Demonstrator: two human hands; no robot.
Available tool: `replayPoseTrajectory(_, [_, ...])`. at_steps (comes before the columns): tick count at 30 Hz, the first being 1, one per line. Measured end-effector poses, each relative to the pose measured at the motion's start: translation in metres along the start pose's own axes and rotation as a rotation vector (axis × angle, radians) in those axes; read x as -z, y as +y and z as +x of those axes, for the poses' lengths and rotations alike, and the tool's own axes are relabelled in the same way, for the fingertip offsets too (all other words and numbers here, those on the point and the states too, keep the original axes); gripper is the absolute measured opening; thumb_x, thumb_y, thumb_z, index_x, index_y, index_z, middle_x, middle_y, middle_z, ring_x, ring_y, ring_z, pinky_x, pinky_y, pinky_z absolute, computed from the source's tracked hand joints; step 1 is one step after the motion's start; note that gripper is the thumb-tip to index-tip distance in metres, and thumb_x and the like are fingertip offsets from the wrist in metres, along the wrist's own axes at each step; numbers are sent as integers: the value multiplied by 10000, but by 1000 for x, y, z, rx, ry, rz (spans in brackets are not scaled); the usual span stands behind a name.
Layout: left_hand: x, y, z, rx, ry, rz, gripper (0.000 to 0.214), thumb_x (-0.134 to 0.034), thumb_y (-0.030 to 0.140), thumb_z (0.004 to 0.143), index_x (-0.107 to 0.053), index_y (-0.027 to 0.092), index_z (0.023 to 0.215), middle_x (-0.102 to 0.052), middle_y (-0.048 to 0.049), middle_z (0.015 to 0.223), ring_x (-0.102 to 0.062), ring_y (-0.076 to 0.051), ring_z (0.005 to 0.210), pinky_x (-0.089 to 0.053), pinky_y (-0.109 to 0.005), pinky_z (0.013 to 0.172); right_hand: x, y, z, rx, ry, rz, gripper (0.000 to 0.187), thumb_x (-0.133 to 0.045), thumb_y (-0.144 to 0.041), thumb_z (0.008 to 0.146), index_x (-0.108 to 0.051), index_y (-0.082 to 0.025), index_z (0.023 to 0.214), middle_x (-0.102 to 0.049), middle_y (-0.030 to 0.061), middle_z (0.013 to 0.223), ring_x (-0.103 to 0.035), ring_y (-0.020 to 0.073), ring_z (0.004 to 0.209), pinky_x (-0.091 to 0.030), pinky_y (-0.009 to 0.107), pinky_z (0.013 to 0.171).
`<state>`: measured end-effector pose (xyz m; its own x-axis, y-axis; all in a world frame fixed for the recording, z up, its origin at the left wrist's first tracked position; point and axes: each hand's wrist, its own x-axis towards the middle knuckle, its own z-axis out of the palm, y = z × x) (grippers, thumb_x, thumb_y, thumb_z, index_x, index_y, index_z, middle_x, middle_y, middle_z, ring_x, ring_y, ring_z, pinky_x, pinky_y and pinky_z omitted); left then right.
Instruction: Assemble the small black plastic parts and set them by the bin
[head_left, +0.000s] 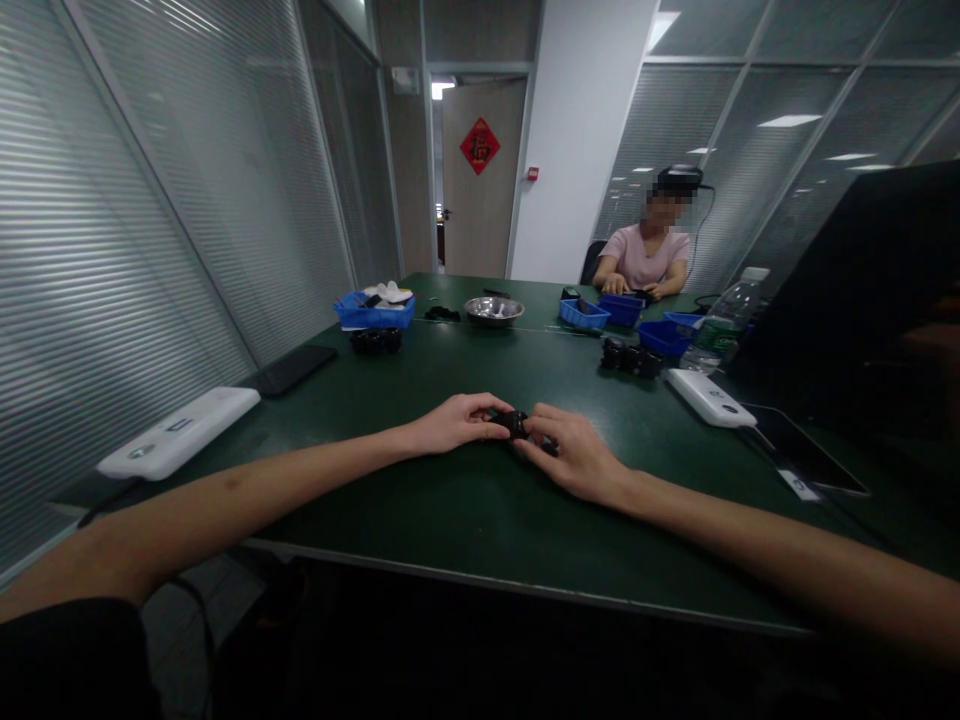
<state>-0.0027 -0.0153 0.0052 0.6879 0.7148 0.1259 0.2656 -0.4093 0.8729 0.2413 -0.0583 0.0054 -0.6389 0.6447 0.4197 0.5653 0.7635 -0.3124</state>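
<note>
Both my arms reach out over the dark green table (465,500). My left hand (454,422) and my right hand (574,455) meet near the table's middle, fingers curled and pinching a small black part (514,423) between them. The part is mostly covered by my fingertips, so its shape is unclear. It sits just above or on the tabletop.
A white power bank (178,432) and a black phone (291,369) lie at left. Another white power bank (709,396), a tablet (802,450) and a water bottle (724,322) are at right. Blue bins (373,311), a metal bowl (493,309) and black parts (631,357) lie farther back. A person (646,258) sits at the far end.
</note>
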Motion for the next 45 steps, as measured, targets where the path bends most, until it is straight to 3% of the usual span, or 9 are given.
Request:
replayPoseTrajectory(4, [0, -3, 2, -11, 11, -12, 428, -713, 375, 904, -653, 141, 1257, -680, -41, 984, -586, -151, 816, -439, -283, 736, -1, 3, -1, 1, -3, -1, 53, -639, -184, 970, -656, -171, 922, -610, 36, 891, -561, 163, 755, -411, 288, 644])
replayPoseTrajectory(11, [-2, -7, 3, -27, 19, 2, 421, -735, 378, 888, -663, 156, 1239, -669, -30, 970, -581, -152, 826, -441, -284, 751, 0, -1, 0, 6, 17, -1, 245, -604, -315, 1022, -646, -179, 823, -593, 29, 831, -548, 159, 723, -402, 292, 636])
replayPoseTrajectory(17, [-1, -6, 3, -23, 19, -19, 427, -733, 363, 890, -657, 147, 1251, -664, -21, 943, -565, -140, 786, -424, -273, 716, 0, 1, 0, 12, 0, -19, 58, -632, -189, 978, -655, -176, 926, -612, 39, 900, -560, 167, 762, -415, 291, 649])
replayPoseTrajectory(23, [-1, -2, 1, -33, 15, 14, 434, -731, 362, 895, -655, 144, 1263, -680, -43, 997, -597, -155, 845, -447, -288, 764, 0, 0, 1, 10, 5, -2, 219, -605, -307, 1023, -647, -176, 853, -593, 31, 850, -551, 162, 738, -411, 293, 645])
replayPoseTrajectory(30, [-1, -7, 2, -27, 15, -26, 441, -737, 367, 894, -653, 142, 1263, -684, -40, 980, -606, -157, 827, -456, -287, 741, 0, 1, -1, 14, 0, -28, 43, -640, -180, 971, -655, -170, 932, -611, 40, 895, -564, 170, 764, -410, 293, 652])
replayPoseTrajectory(34, [-1, -6, 2, -36, 17, -6, 445, -743, 362, 886, -660, 134, 1259, -700, -66, 1063, -624, -177, 898, -467, -306, 797, 1, 0, 0, 1, -7, 0, 180, -612, -292, 1016, -653, -177, 884, -598, 32, 872, -556, 160, 740, -407, 285, 646])
replayPoseTrajectory(37, [-1, -6, 3, -39, 20, -7, 455, -739, 359, 885, -655, 123, 1265, -693, -54, 1023, -598, -158, 845, -449, -291, 763, 0, 0, -1, 10, 12, -17, 209, -595, -292, 1025, -638, -175, 857, -594, 32, 860, -553, 161, 738, -399, 285, 646])
replayPoseTrajectory(42, [-1, -5, 2, -6, 26, -6, 459, -728, 372, 893, -649, 128, 1274, -640, -7, 887, -539, -131, 750, -404, -262, 682, -2, 1, -1, 26, 16, -23, 24, -629, -157, 962, -635, -174, 946, -608, 40, 920, -555, 161, 762, -413, 281, 654])
replayPoseTrajectory(45, [-1, -3, 2, -18, 26, 6, 452, -733, 370, 889, -656, 128, 1263, -642, -13, 908, -540, -134, 767, -406, -264, 693, -1, 0, -1, 6, 13, -13, 98, -643, -239, 983, -642, -178, 906, -600, 34, 897, -553, 159, 747, -417, 283, 646])
